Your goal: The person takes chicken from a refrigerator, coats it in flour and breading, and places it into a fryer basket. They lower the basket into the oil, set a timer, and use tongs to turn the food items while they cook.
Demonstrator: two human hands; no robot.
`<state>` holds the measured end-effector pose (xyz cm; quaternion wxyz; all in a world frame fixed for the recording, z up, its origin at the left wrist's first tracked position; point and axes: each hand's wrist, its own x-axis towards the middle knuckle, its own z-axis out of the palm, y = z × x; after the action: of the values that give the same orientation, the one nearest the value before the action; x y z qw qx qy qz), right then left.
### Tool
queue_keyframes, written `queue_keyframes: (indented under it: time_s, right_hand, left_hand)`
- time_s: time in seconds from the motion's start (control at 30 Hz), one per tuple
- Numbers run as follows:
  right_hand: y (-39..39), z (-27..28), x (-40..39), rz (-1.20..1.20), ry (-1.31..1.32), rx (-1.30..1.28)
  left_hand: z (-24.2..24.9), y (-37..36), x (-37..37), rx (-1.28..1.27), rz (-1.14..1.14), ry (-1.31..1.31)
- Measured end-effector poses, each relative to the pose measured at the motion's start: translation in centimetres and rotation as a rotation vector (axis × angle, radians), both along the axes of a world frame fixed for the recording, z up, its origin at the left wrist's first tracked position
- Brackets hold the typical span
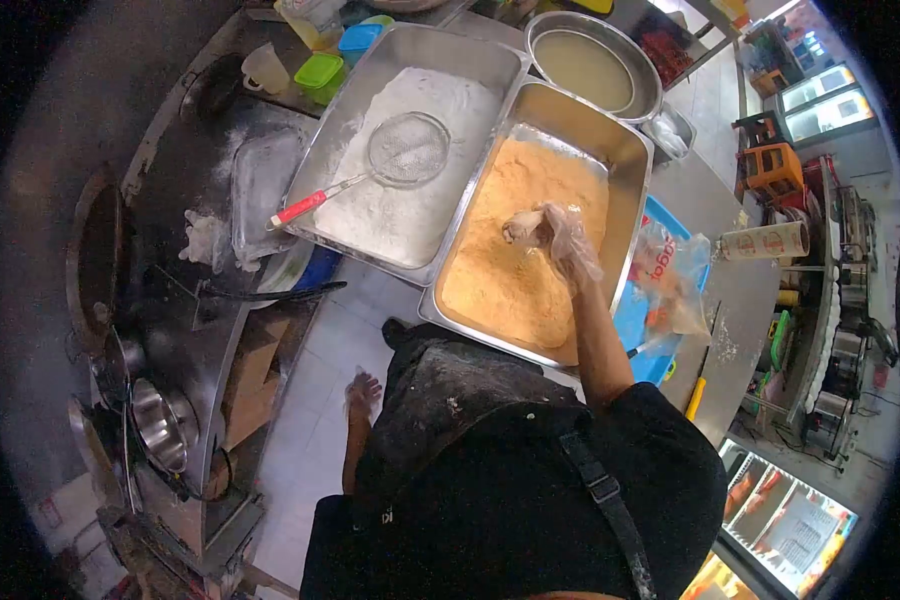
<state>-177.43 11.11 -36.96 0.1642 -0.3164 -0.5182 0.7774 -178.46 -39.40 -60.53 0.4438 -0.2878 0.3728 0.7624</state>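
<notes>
In a clear plastic glove, my right hand (572, 248) is closed around a pale piece that looks like raw chicken (526, 229). It is over the orange-tan breading (510, 285) in a deep steel pan (632, 185). My left hand (363, 391) hangs low beside my apron, away from the pans, fingers apart and holding nothing. Left of the breading is a second steel pan (507, 72) of white flour (395, 215). A round mesh strainer (408, 150) with a red handle (298, 208) lies on that flour, its handle over the rim.
A large steel bowl of cloudy liquid (582, 70) stands behind the pans. To the right are a blue tray (625, 325), a printed plastic bag (675, 275) and a yellow-handled tool (696, 398). A floury tray (270, 195) and a green-lidded container (319, 74) are at left.
</notes>
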Motion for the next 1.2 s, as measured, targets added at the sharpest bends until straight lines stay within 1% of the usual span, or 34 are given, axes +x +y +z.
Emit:
queue_keyframes:
  time_s: [0.03,0.07,0.1,0.13,0.17,0.2,0.23,0.27,0.3,0.33,0.4,0.43,0.47,0.53,0.57,0.6,0.63,0.67,0.7,0.8,0.83,0.87,0.93,0.97,1.0,1.03,1.07,1.1,1.13,1.2]
  right_hand:
    - [-0.7,1.0,-0.2,-0.064,0.06,-0.106]
    - [-0.8,0.6,-0.2,-0.065,0.055,-0.111]
    - [-0.8,0.0,-0.2,-0.039,0.024,-0.059]
    - [-0.7,-0.5,-0.3,-0.012,-0.007,-0.005]
    - [-0.2,-0.9,-0.5,-0.012,-0.006,-0.009]
    - [1.1,-1.1,-0.7,0.213,-0.29,0.354]
    - [2.7,-1.2,-0.9,0.431,-0.574,0.719]
    - [4.4,-1.3,-1.1,0.418,-0.569,0.719]
    - [6.2,-1.3,-1.6,0.323,-0.57,0.76]
    - [8.1,-1.3,-2.2,0.229,-0.568,0.799]
    - [11.9,2.9,-4.0,-0.124,-0.171,1.383]
    - [14.4,3.3,-5.0,-0.276,-0.113,1.567]
    - [17.3,3.6,-5.9,-0.432,-0.052,1.746]
    - [23.6,4.1,-7.8,-0.239,0.189,1.155]
    - [26.9,3.9,-9.5,-0.233,-0.089,1.366]
    - [28.9,3.6,-10.9,-0.22,-0.378,1.561]
    - [28.8,4.4,-11.6,-0.22,-0.417,1.483]
    - [30.8,3.2,-12.5,-0.22,-0.434,1.597]
    - [32.6,1.9,-13.0,-0.163,-0.479,1.55]
    - [34.3,0.6,-14.2,-0.047,-0.551,1.444]
    - [36.6,-1.1,-14.7,0.07,-0.561,1.428]
    - [36.5,-1.3,-15.2,0.082,-0.557,1.42]
    - [35.4,0.5,-15.7,0.254,-0.704,1.201]
    - [33.4,1.6,-16.3,0.304,-0.861,1.288]
    - [33.6,1.0,-16.9,0.309,-0.857,1.284]
    - [34.1,-0.1,-17.9,0.311,-0.896,1.346]
    - [34.7,-1.4,-19.2,0.312,-0.934,1.41]
    - [35.8,-3.3,-20.8,0.341,-0.98,1.379]
    - [35.6,-3.9,-21.6,0.346,-0.967,1.383]
    - [34.8,-5.0,-23.3,0.362,-1.044,1.571]
  left_hand:
    - [-0.2,0.4,0.3,-0.233,-0.064,0.023]
    - [-0.1,0.4,0.5,-0.469,-0.13,0.044]
    - [-0.7,-0.4,0.7,-0.474,-0.131,0.041]
    - [-3.0,-2.1,1.1,-0.267,-0.086,0.029]
    - [-4.6,-3.5,1.6,-0.06,-0.041,0.019]
    - [-5.2,-3.9,1.9,-0.061,-0.044,0.025]
    - [-5.7,-4.1,1.8,-0.112,-0.1,0.089]
    - [-5.7,-4.1,1.4,-0.161,-0.158,0.153]
    - [-5.6,-4.2,0.8,-0.159,-0.166,0.166]
    - [-4.8,-4.0,0.3,-0.16,-0.141,0.11]
    - [-3.3,-4.4,0.0,-0.173,-0.089,-0.006]
    - [-3.8,-4.5,0.3,-0.345,-0.047,-0.029]
    - [-2.6,-3.8,0.2,-0.349,-0.045,-0.019]
    - [0.7,-2.7,0.6,-0.464,-0.019,0.049]
    - [1.3,-2.5,0.9,-0.51,-0.02,0.06]
    - [0.8,-3.3,1.6,-0.52,-0.009,0.064]
    - [-0.3,-4.5,2.5,-0.37,0.046,0.032]
    - [-0.1,-4.5,2.6,-0.217,0.102,0.004]
    - [0.0,-4.3,2.8,-0.222,0.119,0.013]
    - [4.1,-0.7,4.9,-0.613,0.086,-0.089]
    - [3.1,-1.3,6.0,-0.621,0.049,-0.071]
    - [1.3,-2.9,7.4,-0.631,0.056,-0.076]
    - [-1.1,-5.2,8.7,-0.394,0.038,-0.196]
    - [1.9,-2.4,8.9,-0.676,0.008,-0.151]
    - [4.6,-0.2,8.6,-0.682,0.012,-0.152]
    - [6.7,1.4,8.2,-0.779,-0.007,-0.134]
    - [7.4,2.1,7.8,-0.874,-0.025,-0.115]
    - [5.6,0.7,7.9,-0.853,-0.016,-0.171]
    - [5.8,0.8,7.4,-0.854,-0.003,-0.169]
    - [6.2,0.9,7.1,-0.791,0.013,-0.071]
